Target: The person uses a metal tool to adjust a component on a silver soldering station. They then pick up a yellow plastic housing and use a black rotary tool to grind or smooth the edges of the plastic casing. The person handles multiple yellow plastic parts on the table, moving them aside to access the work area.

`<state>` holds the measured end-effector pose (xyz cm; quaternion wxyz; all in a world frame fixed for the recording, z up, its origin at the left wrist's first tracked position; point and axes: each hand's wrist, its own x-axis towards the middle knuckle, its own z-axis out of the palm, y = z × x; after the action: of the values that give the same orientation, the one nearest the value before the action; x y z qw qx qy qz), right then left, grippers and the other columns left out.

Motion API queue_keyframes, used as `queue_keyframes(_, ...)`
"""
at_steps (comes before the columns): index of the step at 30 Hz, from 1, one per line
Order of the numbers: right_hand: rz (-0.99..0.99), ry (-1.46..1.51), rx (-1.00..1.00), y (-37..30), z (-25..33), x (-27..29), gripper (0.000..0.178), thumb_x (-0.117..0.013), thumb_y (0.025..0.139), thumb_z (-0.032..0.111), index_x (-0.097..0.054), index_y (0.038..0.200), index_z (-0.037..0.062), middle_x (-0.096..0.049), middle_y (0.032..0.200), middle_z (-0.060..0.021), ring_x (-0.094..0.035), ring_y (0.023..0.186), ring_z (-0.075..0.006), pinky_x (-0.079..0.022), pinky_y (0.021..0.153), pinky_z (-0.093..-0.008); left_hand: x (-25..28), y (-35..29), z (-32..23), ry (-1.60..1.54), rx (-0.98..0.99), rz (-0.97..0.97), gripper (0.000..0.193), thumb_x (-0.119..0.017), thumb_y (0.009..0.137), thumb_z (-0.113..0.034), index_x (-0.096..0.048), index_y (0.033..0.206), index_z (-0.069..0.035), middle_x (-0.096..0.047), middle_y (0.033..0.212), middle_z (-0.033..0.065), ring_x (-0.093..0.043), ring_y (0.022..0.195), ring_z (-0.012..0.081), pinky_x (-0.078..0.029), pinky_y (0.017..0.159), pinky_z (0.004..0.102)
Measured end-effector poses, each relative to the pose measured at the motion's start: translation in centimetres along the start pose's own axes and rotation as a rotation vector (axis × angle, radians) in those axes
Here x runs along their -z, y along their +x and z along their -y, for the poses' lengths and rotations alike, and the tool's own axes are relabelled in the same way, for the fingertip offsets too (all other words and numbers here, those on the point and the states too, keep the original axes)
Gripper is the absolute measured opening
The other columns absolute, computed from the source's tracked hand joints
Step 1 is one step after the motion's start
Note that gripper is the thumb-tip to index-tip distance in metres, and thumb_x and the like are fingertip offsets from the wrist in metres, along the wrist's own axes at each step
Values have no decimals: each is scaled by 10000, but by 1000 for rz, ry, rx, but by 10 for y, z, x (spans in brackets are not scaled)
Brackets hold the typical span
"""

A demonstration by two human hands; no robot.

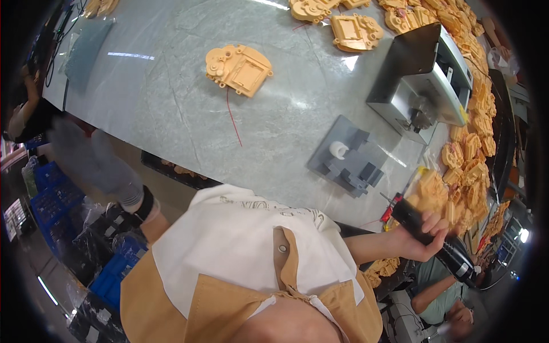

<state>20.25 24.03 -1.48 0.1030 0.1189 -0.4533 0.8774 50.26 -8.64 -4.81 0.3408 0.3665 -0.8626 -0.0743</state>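
Observation:
My right hand grips a black electric screwdriver with a red tip, held off the table's right edge near a pile of orange plastic parts. My left hand, in a grey knit glove and blurred, hangs out past the table's near edge over the floor, holding nothing that I can see. An orange plastic housing with gears lies alone on the grey table, a thin red wire trailing from it toward me.
A grey fixture block with a white roller sits on the table by a metal press machine. More orange housings line the far and right edges. Blue crates stand on the floor at left. Another person sits at lower right.

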Motion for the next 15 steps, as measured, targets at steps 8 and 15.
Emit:
queue_keyframes(8, 49, -51, 70, -14, 14, 8, 426, -486, 830, 100, -379, 1238, 45, -361, 655, -11, -419, 532, -120, -372, 585, -294, -126, 100, -68, -63, -409, 802, 733, -739, 631, -119, -468, 1311, -160, -491, 1228, 144, -529, 1091, 295, -464, 913, 424)
queue_keyframes(15, -118, -105, 63, -13, 18, 22, 433, -482, 823, 93, -356, 1235, 43, -387, 648, -21, -421, 510, -128, -382, 569, -302, -97, 58, -213, -556, -683, 927, 813, -784, 618, -304, -436, 1340, -169, -480, 1189, 137, -479, 1114, 320, -418, 938, 456)
